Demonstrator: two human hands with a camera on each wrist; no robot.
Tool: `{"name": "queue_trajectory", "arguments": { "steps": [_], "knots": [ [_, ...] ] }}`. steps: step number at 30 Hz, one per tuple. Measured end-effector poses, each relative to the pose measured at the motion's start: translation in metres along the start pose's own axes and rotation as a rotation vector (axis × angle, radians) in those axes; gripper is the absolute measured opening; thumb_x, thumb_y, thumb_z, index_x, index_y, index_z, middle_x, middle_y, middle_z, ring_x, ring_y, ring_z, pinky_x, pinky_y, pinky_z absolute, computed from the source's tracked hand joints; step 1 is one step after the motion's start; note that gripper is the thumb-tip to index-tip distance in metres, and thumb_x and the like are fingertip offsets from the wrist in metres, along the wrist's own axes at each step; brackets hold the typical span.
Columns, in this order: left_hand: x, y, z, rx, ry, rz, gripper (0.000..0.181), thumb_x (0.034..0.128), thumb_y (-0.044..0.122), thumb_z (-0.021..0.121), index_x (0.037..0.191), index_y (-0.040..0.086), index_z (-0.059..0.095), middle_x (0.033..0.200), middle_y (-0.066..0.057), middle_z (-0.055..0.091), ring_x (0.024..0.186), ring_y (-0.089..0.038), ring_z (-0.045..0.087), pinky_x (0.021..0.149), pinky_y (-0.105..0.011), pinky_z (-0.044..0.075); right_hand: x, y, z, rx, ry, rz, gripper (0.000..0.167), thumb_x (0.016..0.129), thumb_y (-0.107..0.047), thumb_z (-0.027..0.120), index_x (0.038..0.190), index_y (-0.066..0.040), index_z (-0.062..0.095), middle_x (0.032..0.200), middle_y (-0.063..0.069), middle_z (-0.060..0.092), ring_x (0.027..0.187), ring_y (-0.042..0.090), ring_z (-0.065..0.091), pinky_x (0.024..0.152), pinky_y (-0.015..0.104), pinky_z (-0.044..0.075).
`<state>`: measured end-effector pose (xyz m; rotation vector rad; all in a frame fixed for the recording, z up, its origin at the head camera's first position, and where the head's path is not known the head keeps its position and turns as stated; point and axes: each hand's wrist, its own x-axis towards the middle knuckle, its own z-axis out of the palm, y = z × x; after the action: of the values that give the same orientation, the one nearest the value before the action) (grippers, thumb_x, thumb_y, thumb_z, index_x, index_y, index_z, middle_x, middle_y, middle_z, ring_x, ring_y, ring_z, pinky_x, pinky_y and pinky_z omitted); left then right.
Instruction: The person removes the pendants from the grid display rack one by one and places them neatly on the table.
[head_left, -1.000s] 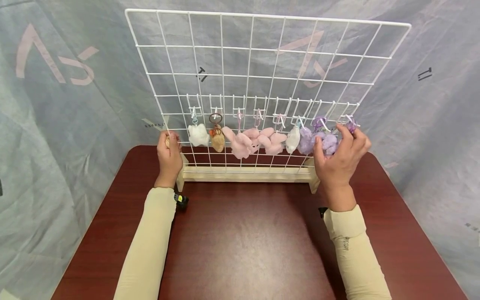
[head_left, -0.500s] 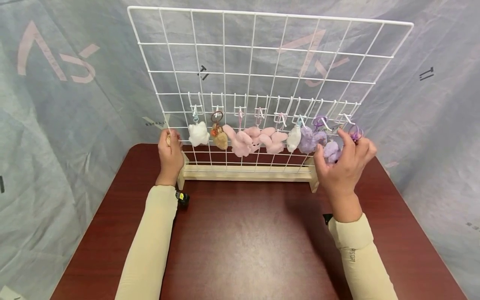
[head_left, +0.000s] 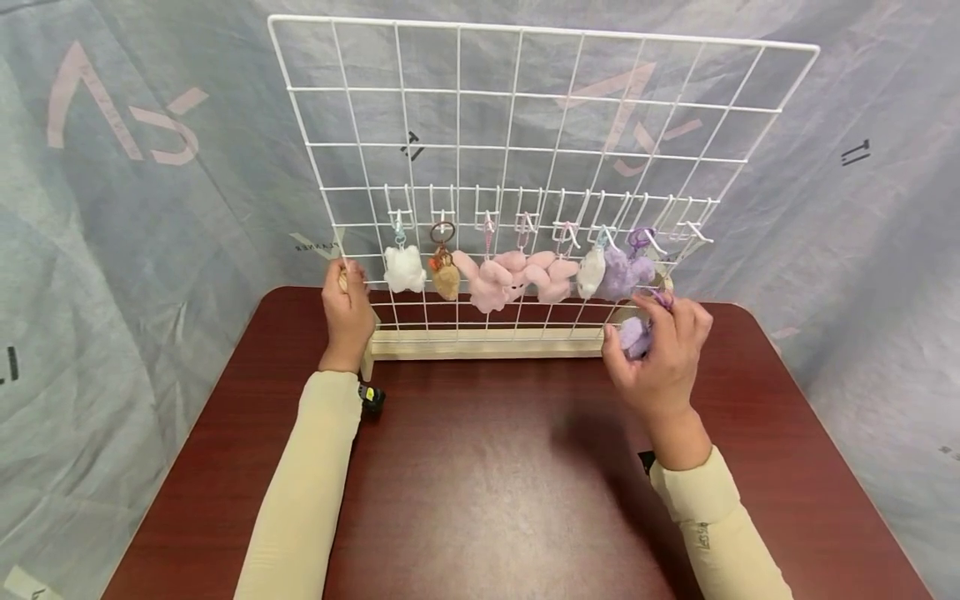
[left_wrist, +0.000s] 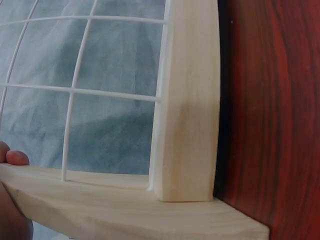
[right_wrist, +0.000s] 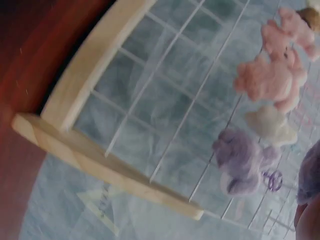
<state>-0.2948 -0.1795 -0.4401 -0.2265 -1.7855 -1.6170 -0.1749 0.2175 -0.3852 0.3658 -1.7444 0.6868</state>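
The left hand point(head_left: 348, 312) grips the left wooden upright of a white wire rack point(head_left: 525, 98); in the left wrist view its fingers point(left_wrist: 18, 157) wrap the wood point(left_wrist: 100, 205). In front of the rack's lower right, the right hand point(head_left: 663, 358) holds a purple plush keychain point(head_left: 634, 337) by its purple ring. Another purple plush point(head_left: 627, 272) hangs on a hook just above and left of it. The rightmost hook point(head_left: 699, 233) carries nothing. At the right wrist view's edge, part of the held plush point(right_wrist: 311, 175) shows beside the hand point(right_wrist: 309, 220).
Further left along the hooks hang a small white plush point(head_left: 591, 272), several pink plushes point(head_left: 489, 287), a brown one point(head_left: 446, 279) and a white one point(head_left: 405, 269). The rack's wooden base point(head_left: 487, 344) stands on a dark red table point(head_left: 480, 467), with grey cloth point(head_left: 862, 292) behind.
The right hand has taken the purple plush off the rightmost hook and moved it down and left. The left hand keeps its grip; the view has shifted slightly.
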Motion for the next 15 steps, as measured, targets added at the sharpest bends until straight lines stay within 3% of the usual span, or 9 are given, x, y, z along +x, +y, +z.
{"name": "queue_trajectory", "arguments": {
  "steps": [4,7,10,15],
  "knots": [
    [0.001,-0.002,-0.002,-0.001,-0.029,0.023,0.029,0.1141,0.015,0.042,0.099,-0.007,0.054,0.084,0.006,0.053,0.07,-0.01,0.053,0.068,-0.017,0.048,-0.012,-0.004,0.0,0.022,-0.066,-0.029,0.039,0.082,-0.029,0.07,0.099,0.006,0.071,0.092,0.027,0.061,0.092,0.049,0.047,0.084,0.059,0.034],
    [0.001,-0.004,-0.004,-0.004,-0.047,0.033,0.029,0.1142,0.014,0.041,0.099,-0.007,0.053,0.083,-0.003,0.053,0.068,-0.008,0.051,0.067,-0.018,0.047,-0.021,-0.006,-0.002,0.008,-0.145,-0.036,0.034,0.081,-0.026,0.067,0.093,0.006,0.067,0.088,0.025,0.06,0.087,0.048,0.048,0.08,0.057,0.036],
    [0.002,-0.006,-0.006,-0.007,-0.062,0.043,0.025,0.1143,0.014,0.041,0.097,0.001,0.053,0.081,-0.018,0.052,0.066,-0.01,0.05,0.065,-0.019,0.046,-0.03,-0.005,-0.005,-0.031,-0.263,-0.033,0.03,0.084,-0.025,0.062,0.087,0.004,0.06,0.084,0.021,0.056,0.083,0.046,0.047,0.078,0.055,0.037],
    [0.0,0.012,-0.003,0.001,-0.06,0.024,0.024,0.1141,0.011,0.04,0.097,-0.001,0.053,0.08,-0.026,0.049,0.066,-0.009,0.047,0.065,-0.016,0.044,-0.045,-0.003,-0.009,-0.123,-0.497,0.008,0.026,0.086,-0.027,0.057,0.08,-0.002,0.051,0.076,0.014,0.048,0.079,0.041,0.044,0.077,0.049,0.039]
  ]
}}
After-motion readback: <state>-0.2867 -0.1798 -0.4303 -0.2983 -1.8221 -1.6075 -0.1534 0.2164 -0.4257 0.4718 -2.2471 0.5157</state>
